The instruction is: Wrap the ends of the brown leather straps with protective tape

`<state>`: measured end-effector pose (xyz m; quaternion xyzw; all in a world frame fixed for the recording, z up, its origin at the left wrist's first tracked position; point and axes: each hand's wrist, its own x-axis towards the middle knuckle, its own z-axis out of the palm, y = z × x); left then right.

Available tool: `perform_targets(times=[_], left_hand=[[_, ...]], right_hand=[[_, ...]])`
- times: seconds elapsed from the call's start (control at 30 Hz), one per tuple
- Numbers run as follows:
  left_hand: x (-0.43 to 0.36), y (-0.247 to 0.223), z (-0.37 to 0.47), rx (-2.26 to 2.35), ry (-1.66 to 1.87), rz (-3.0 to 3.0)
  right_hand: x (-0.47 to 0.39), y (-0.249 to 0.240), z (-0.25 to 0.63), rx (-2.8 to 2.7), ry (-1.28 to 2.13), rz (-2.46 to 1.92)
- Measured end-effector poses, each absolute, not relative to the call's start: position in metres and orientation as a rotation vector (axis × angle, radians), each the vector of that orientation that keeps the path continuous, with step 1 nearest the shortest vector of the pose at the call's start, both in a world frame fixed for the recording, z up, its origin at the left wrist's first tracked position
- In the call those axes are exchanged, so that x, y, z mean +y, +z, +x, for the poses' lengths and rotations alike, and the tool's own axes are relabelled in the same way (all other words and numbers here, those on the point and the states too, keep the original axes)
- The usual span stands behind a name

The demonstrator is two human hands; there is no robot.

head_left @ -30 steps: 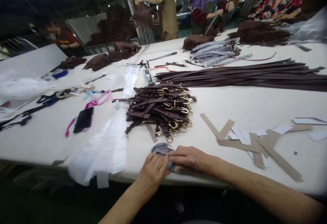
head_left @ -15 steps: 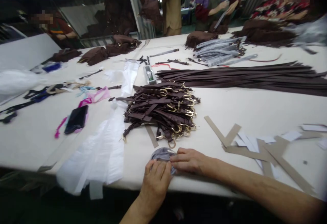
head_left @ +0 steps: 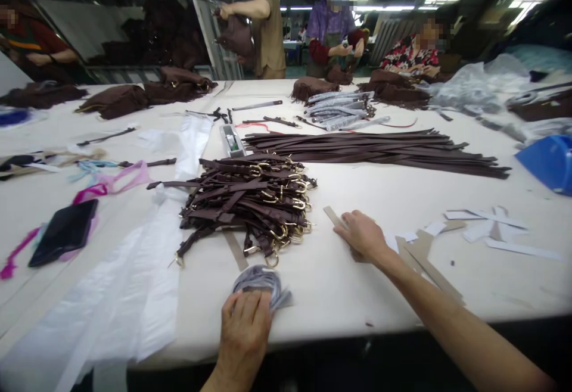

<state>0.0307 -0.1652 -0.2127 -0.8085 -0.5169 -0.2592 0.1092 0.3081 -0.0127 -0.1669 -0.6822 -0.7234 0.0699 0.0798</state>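
My left hand [head_left: 245, 324] is closed on a coiled strap wrapped in clear plastic [head_left: 259, 277] at the table's near edge. To the right, my right hand [head_left: 361, 236] has its fingers together on a tan strip [head_left: 332, 215] that lies on the white table [head_left: 308, 296]. Just beyond the coil rests a pile of dark brown straps with gold buckles [head_left: 250, 201]. Another tan strip [head_left: 235, 249] sticks out from under that pile.
Long brown strips [head_left: 379, 151] lie behind the pile. White plastic film [head_left: 143, 273] and a black phone [head_left: 65, 231] are at left. Paper strips [head_left: 496, 225] and a blue object [head_left: 549, 162] lie at right. Several people stand or sit across the table.
My right hand has left the coil and moved right to the tan strip. My left hand stays on the coil. The view has turned to the right.
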Motion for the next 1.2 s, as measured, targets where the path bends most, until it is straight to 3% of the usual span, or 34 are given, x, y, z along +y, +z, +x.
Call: perform_targets(times=[0.43, 0.6, 0.8, 1.07, 1.2], left_hand=[[-0.164, -0.209, 0.037, -1.605, -0.866, -2.196], [-0.167, -0.21, 0.029, -1.648, -0.834, -2.115], [-0.17, -0.218, 0.029, -1.653, -0.821, -2.107], [-0.168, -0.215, 0.033, -1.732, -0.774, -2.153], [-0.166, -0.213, 0.034, -1.725, -0.781, -2.14]], right_hand=[[-0.01, -0.17, 0.31, -2.482, 0.524, -1.329], [-0.022, -0.188, 0.314, -2.551, 0.284, -1.029], [-0.033, -0.204, 0.315, -2.585, -0.02, -0.976], [-0.031, -0.202, 0.318, -2.669, 0.136, -0.73], [-0.026, -0.196, 0.312, -2.654, 0.243, -0.864]])
